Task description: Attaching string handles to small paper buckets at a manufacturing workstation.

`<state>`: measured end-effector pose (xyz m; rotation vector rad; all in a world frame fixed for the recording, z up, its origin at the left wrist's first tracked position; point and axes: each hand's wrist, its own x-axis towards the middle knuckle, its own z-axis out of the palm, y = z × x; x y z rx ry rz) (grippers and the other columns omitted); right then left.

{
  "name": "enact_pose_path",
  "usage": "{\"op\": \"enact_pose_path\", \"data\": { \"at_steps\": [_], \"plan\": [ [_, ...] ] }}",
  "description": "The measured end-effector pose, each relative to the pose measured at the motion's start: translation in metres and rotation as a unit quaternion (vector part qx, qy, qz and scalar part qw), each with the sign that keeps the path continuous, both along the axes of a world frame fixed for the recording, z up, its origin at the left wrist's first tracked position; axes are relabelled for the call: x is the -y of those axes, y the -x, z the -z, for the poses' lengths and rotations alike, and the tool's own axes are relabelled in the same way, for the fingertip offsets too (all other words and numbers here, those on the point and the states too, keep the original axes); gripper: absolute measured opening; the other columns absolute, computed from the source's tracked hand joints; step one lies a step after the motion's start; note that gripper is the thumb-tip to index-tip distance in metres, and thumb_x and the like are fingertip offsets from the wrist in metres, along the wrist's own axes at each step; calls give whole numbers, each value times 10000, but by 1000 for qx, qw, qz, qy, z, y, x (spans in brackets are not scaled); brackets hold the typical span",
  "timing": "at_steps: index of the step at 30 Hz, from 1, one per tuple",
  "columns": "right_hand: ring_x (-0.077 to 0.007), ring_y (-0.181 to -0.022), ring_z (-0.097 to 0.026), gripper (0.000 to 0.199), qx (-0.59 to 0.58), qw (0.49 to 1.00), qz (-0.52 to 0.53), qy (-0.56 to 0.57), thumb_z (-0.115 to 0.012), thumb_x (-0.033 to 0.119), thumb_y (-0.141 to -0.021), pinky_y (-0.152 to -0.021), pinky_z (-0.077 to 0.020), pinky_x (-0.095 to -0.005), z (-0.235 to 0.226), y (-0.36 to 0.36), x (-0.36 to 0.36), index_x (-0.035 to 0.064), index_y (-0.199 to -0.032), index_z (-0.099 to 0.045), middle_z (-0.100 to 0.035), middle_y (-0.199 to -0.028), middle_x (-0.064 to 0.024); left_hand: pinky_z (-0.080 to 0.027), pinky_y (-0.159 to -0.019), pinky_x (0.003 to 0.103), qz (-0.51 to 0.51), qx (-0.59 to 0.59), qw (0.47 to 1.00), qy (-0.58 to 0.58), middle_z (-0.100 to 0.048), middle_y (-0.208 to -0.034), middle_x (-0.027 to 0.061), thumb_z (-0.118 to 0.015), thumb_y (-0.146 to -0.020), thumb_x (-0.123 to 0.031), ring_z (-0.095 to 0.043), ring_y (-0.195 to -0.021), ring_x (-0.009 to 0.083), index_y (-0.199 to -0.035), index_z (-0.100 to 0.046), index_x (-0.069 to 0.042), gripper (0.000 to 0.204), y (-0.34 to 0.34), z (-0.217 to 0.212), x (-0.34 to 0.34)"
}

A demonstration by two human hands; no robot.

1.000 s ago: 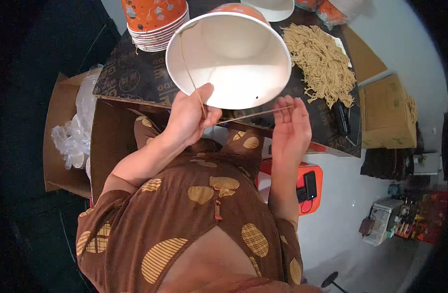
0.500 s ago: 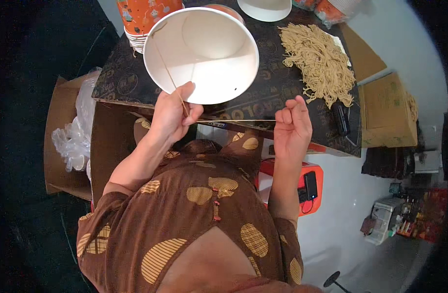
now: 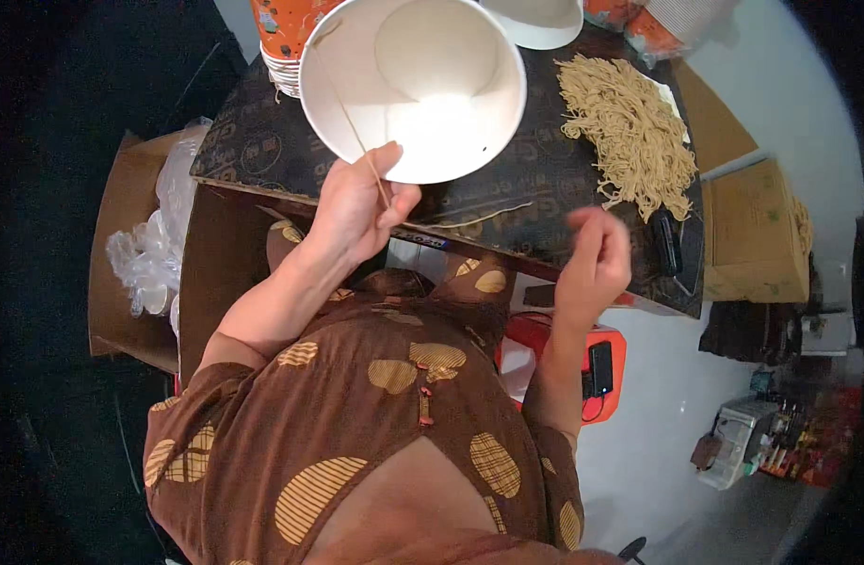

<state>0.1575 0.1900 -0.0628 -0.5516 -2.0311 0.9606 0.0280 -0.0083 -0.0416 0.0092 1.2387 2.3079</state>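
Note:
My left hand (image 3: 361, 202) is closed on the near rim of a large white paper bucket (image 3: 496, 104), its open mouth tilted toward me. A thin tan cord (image 3: 352, 122) runs across the inside of the bucket and down under the left fingers. Its loose end (image 3: 502, 211) lies in a shallow curve over the table's front edge. To the right, my right hand (image 3: 597, 259) is apart from the cord, fingers loosely bent, fingertips blurred, nothing seen in them. The pile of tan cords (image 3: 629, 132) lies just beyond it.
A stack of orange printed paper buckets (image 3: 286, 38) stands at the back left of the dark table (image 3: 262, 155). Another white bucket (image 3: 540, 24) is at the back. A black device (image 3: 667, 243) lies by the cord pile. Cardboard boxes (image 3: 757, 231) flank the table; a red stool (image 3: 606, 377) stands below.
My right hand has let go of the cord, which was taut and now hangs slack, and has moved right toward the pile. The left hand still holds the bucket.

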Motion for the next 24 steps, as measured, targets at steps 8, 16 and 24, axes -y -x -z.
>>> {"op": "enact_pose_path", "data": {
  "at_steps": [8, 16, 24],
  "plan": [
    [-278, -967, -637, 503, 90, 699, -398, 587, -302, 330, -1036, -907, -481, -406, 21, 11, 74, -90, -1196, -528, -627, -1125, -207, -240, -309, 214, 24, 8, 999, -43, -537, -633, 62, -542, -927, -179, -416, -404, 115, -1043, -500, 16, 230, -15, -8, -18],
    [-245, -1083, -570, 427, -187, 694, -343, 605, -438, 249, -1002, -954, -426, -399, 20, 33, 51, -92, -1258, -461, -592, -1167, -168, -261, -291, 209, 40, 24, 998, -34, -557, -696, 76, -545, -926, -174, -418, -386, 119, -1075, -485, 27, 257, -23, 3, 0],
    [-162, -888, -589, 286, -162, 716, -292, 613, -514, 201, -980, -795, -461, -301, 16, 39, 36, -36, -1122, -588, -632, -1009, -93, -252, -293, 209, 38, 29, 999, -26, -568, -720, 88, -564, -919, -189, -419, -389, 116, -1074, -476, 35, 286, -23, 10, 4]
  ]
}}
